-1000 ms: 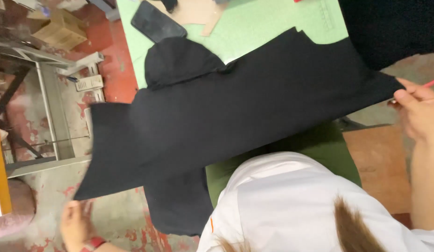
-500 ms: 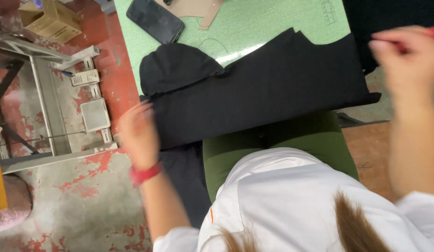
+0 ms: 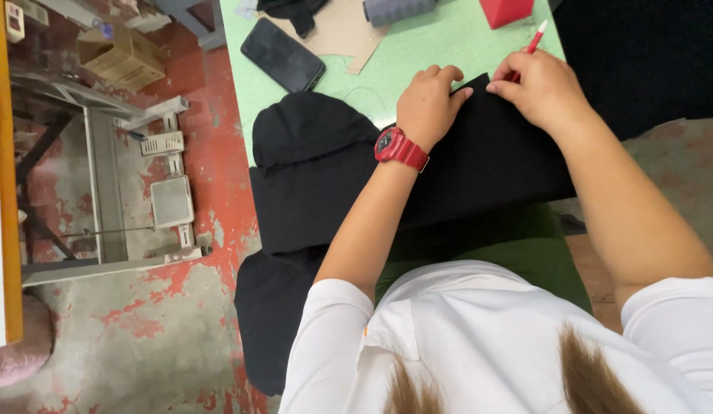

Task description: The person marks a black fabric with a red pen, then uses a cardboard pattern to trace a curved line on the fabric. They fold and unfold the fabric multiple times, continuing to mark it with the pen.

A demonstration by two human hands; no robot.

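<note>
- Pressing down, your left hand [image 3: 427, 103] lies with curled fingers on the black fabric [image 3: 418, 172], a red watch [image 3: 398, 147] on its wrist.
- Your right hand [image 3: 542, 88] pinches a red pen [image 3: 534, 38] and rests on the fabric's far edge, close beside the left.
- That fabric drapes over the green desk's [image 3: 441, 42] near edge.
- A black phone [image 3: 283, 55] lies near the desk's left edge.

black phone [image 3: 283, 54] | grey spool [image 3: 398, 10] | red block [image 3: 505, 11] | cardboard box [image 3: 121, 56]
</note>
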